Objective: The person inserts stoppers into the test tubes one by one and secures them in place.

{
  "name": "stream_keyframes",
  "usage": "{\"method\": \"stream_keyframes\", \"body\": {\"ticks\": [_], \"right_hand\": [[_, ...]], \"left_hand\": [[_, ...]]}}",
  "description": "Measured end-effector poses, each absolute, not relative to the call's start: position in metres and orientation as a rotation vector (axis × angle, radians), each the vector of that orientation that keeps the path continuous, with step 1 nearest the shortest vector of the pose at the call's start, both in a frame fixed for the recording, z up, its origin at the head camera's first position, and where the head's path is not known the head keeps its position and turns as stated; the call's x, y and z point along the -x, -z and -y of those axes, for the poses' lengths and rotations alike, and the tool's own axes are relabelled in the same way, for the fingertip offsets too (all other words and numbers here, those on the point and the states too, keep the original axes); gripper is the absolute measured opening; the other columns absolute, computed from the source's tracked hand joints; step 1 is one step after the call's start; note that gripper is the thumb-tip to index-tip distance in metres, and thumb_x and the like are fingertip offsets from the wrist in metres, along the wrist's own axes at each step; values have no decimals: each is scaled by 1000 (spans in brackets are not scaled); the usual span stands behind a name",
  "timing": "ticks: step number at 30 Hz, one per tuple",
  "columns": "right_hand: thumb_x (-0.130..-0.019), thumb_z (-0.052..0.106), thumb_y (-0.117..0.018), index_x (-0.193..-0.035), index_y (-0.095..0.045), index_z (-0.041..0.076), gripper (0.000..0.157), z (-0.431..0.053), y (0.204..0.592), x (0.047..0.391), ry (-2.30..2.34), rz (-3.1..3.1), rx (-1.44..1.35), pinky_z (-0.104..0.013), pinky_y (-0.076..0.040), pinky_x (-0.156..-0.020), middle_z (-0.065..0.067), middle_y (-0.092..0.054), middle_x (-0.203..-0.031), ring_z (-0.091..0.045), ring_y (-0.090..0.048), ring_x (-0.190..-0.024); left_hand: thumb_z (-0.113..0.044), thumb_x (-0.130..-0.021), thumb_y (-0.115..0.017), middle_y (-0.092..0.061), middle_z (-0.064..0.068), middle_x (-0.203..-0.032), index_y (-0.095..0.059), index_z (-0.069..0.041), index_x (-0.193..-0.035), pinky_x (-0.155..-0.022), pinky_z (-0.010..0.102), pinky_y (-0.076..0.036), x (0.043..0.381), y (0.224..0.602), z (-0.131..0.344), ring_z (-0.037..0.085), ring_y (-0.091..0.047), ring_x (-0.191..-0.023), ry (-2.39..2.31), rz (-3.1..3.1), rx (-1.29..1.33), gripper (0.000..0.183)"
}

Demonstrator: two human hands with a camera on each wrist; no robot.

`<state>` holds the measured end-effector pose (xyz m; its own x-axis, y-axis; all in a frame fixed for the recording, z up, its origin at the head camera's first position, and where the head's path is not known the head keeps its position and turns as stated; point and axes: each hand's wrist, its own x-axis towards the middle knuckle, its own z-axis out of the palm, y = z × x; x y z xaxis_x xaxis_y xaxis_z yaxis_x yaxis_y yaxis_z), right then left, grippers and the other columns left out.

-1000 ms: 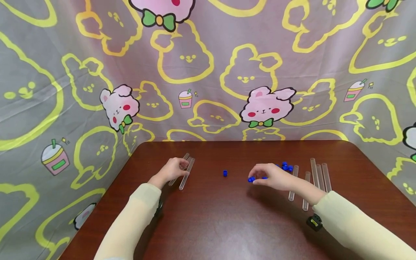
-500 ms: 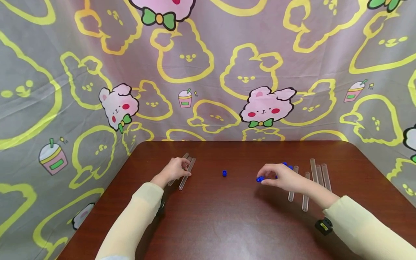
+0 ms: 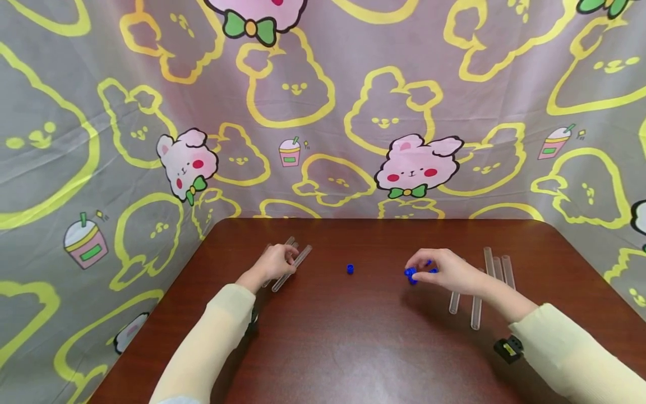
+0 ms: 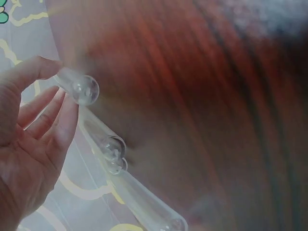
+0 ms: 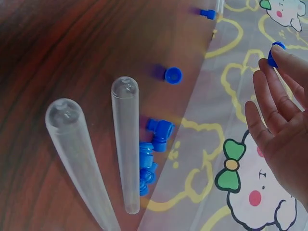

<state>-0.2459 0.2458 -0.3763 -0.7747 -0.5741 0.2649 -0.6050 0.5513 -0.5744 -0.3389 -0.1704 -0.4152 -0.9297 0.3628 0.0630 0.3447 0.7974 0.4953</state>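
A clear tube (image 4: pixel 72 83) is pinched between thumb and fingers of the left hand (image 3: pixel 275 262); further tubes (image 4: pixel 148 202) are seen just beside it; a blue cap (image 5: pixel 272 59) is pinched by the right hand (image 3: pixel 444 270), held above the table (image 3: pixel 323 342); a lone cap (image 3: pixel 350 269) is seen between the hands; other caps (image 5: pixel 163 129) are partly hidden by the right hand; right-side tubes (image 3: pixel 476 311) are partly covered by the forearm (image 3: pixel 510 300).

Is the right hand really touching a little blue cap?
Touching. The right wrist view shows the right hand pinching a blue cap between thumb and finger.
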Motion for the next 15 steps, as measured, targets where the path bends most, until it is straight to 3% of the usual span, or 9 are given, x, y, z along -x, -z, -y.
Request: {"method": "stream_keyframes", "body": {"ticks": [9,15], "right_hand": [[-86,8,-74,-105,-68,11,20,-252,365,244,-1075,2730,-1003,-29,-51,-59,6,-65,-84,-15,-60,-72],[-85,8,-75,-104,-69,13,20,-256,358,244,-1018,2727,-938,-28,-52,-63,9,-65,-86,-16,-61,-77]], "left_hand": [[-1,-75,-74,-62,-1,-79,-70,-1,-112,-61,28,-45,332,409,171,13,-55,-69,-987,-2899,-526,37],[-2,-78,-71,-66,1,-85,-72,-2,-108,-64,29,-47,324,404,176,15,-58,-75,-1070,-2880,-558,29]]}}
